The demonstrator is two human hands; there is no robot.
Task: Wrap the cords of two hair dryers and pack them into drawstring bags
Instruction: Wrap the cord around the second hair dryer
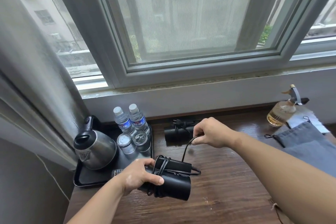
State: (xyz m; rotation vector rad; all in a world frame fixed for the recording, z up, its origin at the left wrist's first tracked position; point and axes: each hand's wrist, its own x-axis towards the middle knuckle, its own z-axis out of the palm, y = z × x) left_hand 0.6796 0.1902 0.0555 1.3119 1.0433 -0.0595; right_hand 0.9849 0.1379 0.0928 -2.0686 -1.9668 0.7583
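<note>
Head view, looking down over a dark brown wooden tabletop (227,187) under a window. The left hand (141,175) is clenched round a black folded hair dryer (174,182), thumb across the barrel, holding it just above the table's near left part. Several turns of black power cord (185,149) are already wound round the dryer beside the left hand's fingers. From the dryer's far side the free length rises in a taut curve to the right hand (209,133), which pinches it between thumb and curled fingers, higher and further back than the dryer.

A second black hair dryer (177,133) lies on the table near the wall, just behind and left of the right hand, its cord bundled round it and the plug on top. A grey fabric drawstring bag (305,142) lies flat at the right, beyond the right forearm, well apart from both dryers.

At the left, a black rectangular tray (87,180) carries a steel electric kettle (94,149), two clear plastic water bottles (123,120) and two upturned drinking glasses (125,142). An amber glass spray bottle (281,111) stands at the far right.
</note>
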